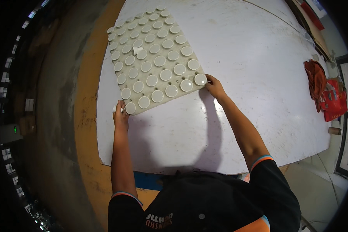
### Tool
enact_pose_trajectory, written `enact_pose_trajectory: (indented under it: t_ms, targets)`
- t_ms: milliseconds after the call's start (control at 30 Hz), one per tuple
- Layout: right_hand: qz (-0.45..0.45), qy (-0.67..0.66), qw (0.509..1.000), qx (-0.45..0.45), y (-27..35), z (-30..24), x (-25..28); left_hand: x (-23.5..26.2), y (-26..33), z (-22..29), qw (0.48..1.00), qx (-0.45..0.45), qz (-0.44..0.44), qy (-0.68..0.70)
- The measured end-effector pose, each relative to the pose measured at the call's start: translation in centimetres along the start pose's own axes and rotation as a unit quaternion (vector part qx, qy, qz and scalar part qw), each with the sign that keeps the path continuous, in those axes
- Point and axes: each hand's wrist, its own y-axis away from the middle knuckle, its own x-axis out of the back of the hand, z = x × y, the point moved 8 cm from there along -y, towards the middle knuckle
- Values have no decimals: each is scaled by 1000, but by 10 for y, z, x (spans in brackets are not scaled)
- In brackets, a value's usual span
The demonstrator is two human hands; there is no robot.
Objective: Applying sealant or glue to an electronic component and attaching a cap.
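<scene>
A pale grey-white board (161, 87), with rows of round white cup-like pieces (159, 61) standing on it, lies at a slant over the far left of the table. My left hand (121, 115) is closed around its near left corner. A small white piece (115, 109) shows at the fingers of that hand; I cannot make out its kind. At the near right corner, my right hand (215, 87) grips the board's edge, its fingertips partly hidden. One white cup (136, 50) lies tipped on its side among the upright ones.
The white tabletop (251, 77) carries scuffs and smears. Past its right edge are a brown-red cloth (315, 79), a red bag (333, 101) and a brownish cylinder (334, 131). A yellow floor strip (87, 116) runs along the table's left side.
</scene>
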Motion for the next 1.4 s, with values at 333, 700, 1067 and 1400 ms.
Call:
enact_pose_trajectory:
  t_ms: [333,700,1067,1400]
  targets:
    - [56,158,983,80,12,-31,-1,6,-10,8,998,31,-22,-40]
    - [26,185,982,16,182,-26,1,43,78,26,991,50,33,-122]
    - [20,101,994,-36,226,-39,13,55,89,41,986,57,22,-153]
    - [263,417,870,-21,224,-22,127,54,104,62,971,-75,99,-202]
